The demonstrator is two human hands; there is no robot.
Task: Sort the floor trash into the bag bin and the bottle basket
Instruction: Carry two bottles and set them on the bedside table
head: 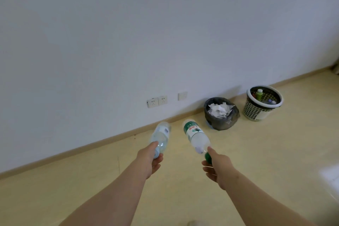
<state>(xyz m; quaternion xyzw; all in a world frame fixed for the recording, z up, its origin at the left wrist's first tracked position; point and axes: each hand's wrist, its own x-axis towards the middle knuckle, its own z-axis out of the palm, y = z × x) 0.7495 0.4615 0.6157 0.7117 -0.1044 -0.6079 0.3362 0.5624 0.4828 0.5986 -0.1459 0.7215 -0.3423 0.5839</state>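
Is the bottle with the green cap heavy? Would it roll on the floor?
Probably light: the green-capped bottle looks clear and mostly empty, and the right hand holds it out by its cap end alone. Laid down, it would likely roll, since its body is round and the floor looks smooth.

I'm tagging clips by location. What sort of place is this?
Probably an indoor room, home or office unclear: a plain white wall with sockets, a pale floor with skirting, and a bag-lined bin beside a perforated basket.
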